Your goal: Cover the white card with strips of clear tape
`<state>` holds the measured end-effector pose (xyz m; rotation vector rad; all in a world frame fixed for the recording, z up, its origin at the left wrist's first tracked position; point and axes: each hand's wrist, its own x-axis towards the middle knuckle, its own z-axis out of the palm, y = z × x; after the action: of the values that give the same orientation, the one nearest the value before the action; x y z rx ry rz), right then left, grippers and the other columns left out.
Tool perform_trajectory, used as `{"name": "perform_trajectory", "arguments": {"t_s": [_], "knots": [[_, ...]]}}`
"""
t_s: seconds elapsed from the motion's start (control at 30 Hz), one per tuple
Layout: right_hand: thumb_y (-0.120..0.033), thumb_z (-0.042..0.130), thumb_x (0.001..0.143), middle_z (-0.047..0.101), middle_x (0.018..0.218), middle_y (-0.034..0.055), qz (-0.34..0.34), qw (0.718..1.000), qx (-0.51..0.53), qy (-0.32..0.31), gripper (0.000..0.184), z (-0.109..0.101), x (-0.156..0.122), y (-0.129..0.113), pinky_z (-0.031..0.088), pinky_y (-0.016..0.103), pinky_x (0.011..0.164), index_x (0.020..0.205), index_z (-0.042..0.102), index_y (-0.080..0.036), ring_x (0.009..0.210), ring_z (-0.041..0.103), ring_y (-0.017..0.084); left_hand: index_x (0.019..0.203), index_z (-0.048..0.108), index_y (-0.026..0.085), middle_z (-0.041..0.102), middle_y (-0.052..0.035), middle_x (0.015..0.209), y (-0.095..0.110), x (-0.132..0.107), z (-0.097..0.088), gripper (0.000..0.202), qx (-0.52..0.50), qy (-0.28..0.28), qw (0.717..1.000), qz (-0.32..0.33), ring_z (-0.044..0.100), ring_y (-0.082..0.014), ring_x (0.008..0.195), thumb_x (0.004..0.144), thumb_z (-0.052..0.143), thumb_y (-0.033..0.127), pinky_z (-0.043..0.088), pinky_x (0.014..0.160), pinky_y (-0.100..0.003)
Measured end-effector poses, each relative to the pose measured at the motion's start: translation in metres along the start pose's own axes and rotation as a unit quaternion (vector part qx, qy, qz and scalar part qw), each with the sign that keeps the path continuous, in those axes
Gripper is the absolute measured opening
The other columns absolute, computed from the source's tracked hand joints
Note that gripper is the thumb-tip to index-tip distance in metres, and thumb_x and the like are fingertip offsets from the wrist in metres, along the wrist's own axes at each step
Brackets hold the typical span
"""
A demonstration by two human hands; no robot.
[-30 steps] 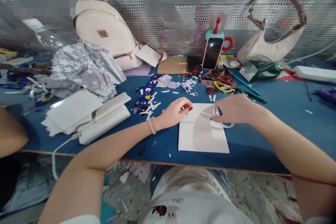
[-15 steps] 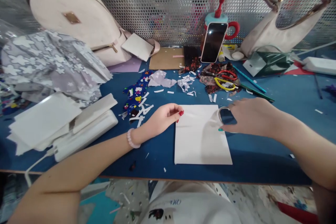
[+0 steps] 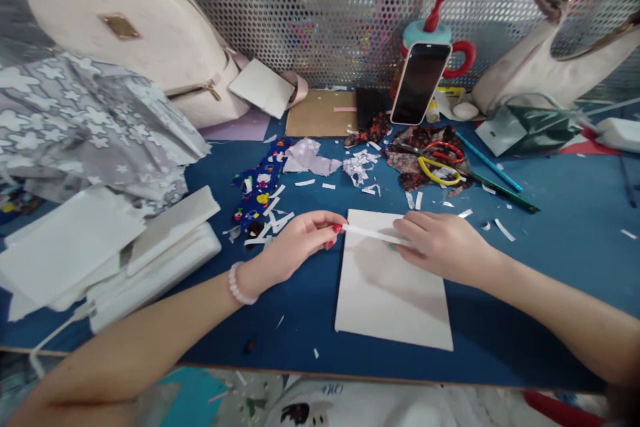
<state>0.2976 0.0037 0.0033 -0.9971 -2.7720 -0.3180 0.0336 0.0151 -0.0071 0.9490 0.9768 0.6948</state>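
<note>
A narrow white strip is stretched between my two hands, just over the top part of a white rectangular board. My left hand pinches the strip's left end between thumb and finger, beside the board's upper left corner. My right hand is closed round the other end above the board's right side. Its fingers hide that end and whatever else may be in its grip. The board lies flat on the blue table.
White strips and blue patterned fabric lie left of the board. Behind it are scissors on dark fabric scraps, pencils and a phone leaning on a cup. White sheets and a backpack stand left.
My right hand has moved left over the board; the round ring-like thing seen at its fingers is now hidden. A white strip now shows between both hands. The view has shifted slightly.
</note>
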Motion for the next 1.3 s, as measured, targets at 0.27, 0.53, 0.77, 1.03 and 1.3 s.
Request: {"name": "perform_trajectory", "arguments": {"t_s": [0.27,0.53,0.77,1.03,1.3], "knots": [[-0.033,0.060,0.085,0.062,0.076,0.0058,0.041,0.995,-0.037,-0.080,0.017,-0.008,-0.011,0.018,0.035,0.030,0.054,0.086,0.060,-0.016,0.068,0.061,0.021,0.085,0.067,0.016,0.060,0.0030,0.076,-0.004,0.007,-0.007,0.016,-0.002,-0.017,1.000,-0.010,0.048,-0.0074,0.064,0.072,0.073,0.023,0.040,0.064,-0.022],[-0.024,0.054,0.091,0.067,0.098,0.0114,0.009,0.992,0.115,-0.053,0.022,0.001,0.000,0.006,0.050,0.035,0.071,0.107,0.063,-0.011,0.086,0.063,0.023,0.085,0.069,0.016,0.065,-0.0001,0.084,-0.010,0.001,-0.009,0.019,-0.069,-0.103,0.991,-0.043,0.056,-0.0080,0.071,0.074,0.080,0.026,0.045,0.070,-0.020],[-0.014,0.059,0.084,0.066,0.092,0.0088,0.019,0.986,0.154,-0.062,0.009,-0.003,0.000,0.003,0.048,0.033,0.069,0.091,0.063,-0.015,0.083,0.062,0.022,0.084,0.072,0.018,0.067,0.0004,0.089,-0.008,-0.004,-0.003,0.038,-0.158,-0.100,0.975,-0.122,0.063,-0.0107,0.085,0.060,0.092,0.040,0.050,0.091,-0.027],[-0.013,0.061,0.073,0.063,0.069,0.0005,0.026,0.972,0.108,-0.208,0.008,-0.024,-0.027,0.022,0.034,0.032,0.059,0.076,0.059,-0.021,0.061,0.058,0.020,0.084,0.073,0.017,0.068,-0.0002,0.087,-0.012,-0.004,-0.005,0.022,-0.105,-0.135,0.979,-0.111,0.061,-0.0078,0.082,0.071,0.085,0.031,0.048,0.082,-0.017],[-0.017,0.057,0.080,0.064,0.077,0.0047,0.038,0.977,0.046,-0.205,0.006,-0.023,-0.028,0.028,0.036,0.035,0.066,0.083,0.062,-0.020,0.072,0.060,0.023,0.092,0.073,0.019,0.070,-0.0028,0.094,-0.016,-0.005,-0.004,0.013,-0.073,-0.131,0.984,-0.094,0.063,-0.0110,0.083,0.079,0.074,0.022,0.049,0.088,-0.026]]}}
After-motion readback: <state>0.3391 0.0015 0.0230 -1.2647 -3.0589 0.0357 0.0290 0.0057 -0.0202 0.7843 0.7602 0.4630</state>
